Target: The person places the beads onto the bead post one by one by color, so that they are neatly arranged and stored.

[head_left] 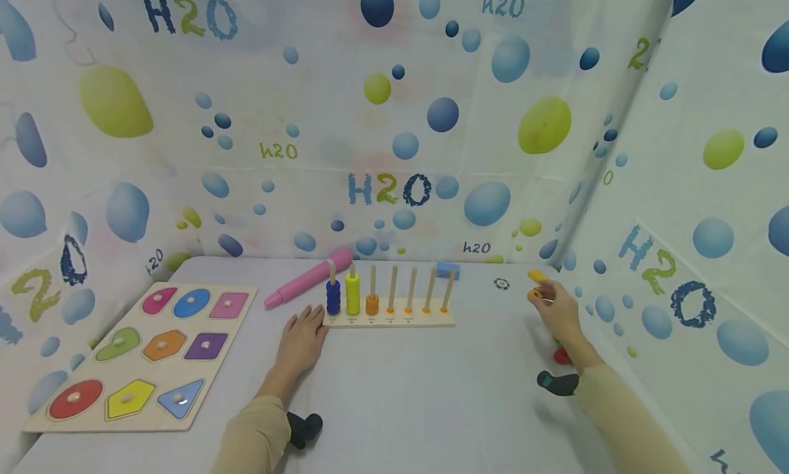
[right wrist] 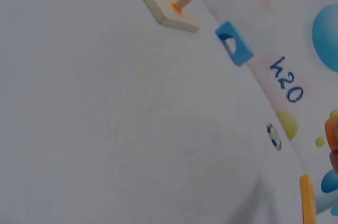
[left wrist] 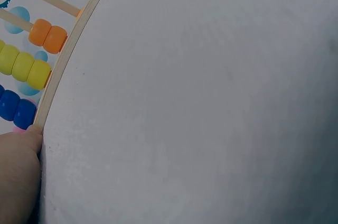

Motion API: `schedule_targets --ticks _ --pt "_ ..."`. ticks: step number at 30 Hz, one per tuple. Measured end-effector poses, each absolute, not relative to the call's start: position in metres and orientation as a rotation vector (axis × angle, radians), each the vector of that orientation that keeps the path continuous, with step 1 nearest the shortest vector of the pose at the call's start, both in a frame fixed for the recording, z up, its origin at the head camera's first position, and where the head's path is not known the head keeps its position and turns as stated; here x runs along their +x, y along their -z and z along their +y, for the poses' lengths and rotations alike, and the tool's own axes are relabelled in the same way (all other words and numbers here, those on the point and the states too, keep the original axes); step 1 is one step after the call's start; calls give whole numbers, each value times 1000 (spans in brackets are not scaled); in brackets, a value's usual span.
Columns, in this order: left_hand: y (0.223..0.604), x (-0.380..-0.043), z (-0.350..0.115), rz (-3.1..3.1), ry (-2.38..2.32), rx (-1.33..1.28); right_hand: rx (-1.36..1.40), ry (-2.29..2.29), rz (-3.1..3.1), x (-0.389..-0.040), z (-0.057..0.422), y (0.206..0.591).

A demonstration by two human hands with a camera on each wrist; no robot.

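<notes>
My right hand (head_left: 557,313) pinches an orange bead (head_left: 533,294) above the table's right side. That bead (right wrist: 331,133) shows at the edge of the right wrist view. Beyond the hand lies a yellow-orange block (head_left: 537,276). My left hand (head_left: 302,340) rests on the table, touching the left end of a wooden peg counting board (head_left: 394,320). In the left wrist view its thumb (left wrist: 33,138) is against the board's corner. Several blue beads (head_left: 333,298) and several yellow-green beads (head_left: 353,294) fill two pegs. Two orange beads (left wrist: 47,36) sit on the third; the other pegs are bare.
A shape puzzle board (head_left: 203,375) lies at the left. Behind the peg board are a pink pen-shaped toy (head_left: 305,282) and a blue arch block (head_left: 448,270). A small round disc (head_left: 502,283) lies farther right. A red object (head_left: 561,356) is partly hidden by the right forearm.
</notes>
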State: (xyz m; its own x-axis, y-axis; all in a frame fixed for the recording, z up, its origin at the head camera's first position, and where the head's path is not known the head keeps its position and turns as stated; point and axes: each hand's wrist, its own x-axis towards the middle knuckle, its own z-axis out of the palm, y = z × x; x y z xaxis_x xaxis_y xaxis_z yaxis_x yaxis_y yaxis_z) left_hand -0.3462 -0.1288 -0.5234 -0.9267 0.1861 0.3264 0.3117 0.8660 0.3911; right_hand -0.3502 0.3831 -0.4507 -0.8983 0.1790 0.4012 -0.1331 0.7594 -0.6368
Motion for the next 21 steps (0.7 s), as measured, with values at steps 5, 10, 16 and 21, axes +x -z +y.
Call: schedule_targets --ticks 5,10,16,21 --pt "524 -347 -129 -2764 643 -376 106 -986 -2439 -362 354 436" --pt "524 -346 -129 -2765 648 -377 212 -1035 -2410 -373 321 422" --pt "524 -346 -129 -2759 657 -374 332 -1103 -2373 -380 278 406" --pt "524 -347 -129 -2774 666 -363 435 -1101 -2325 -387 248 401"
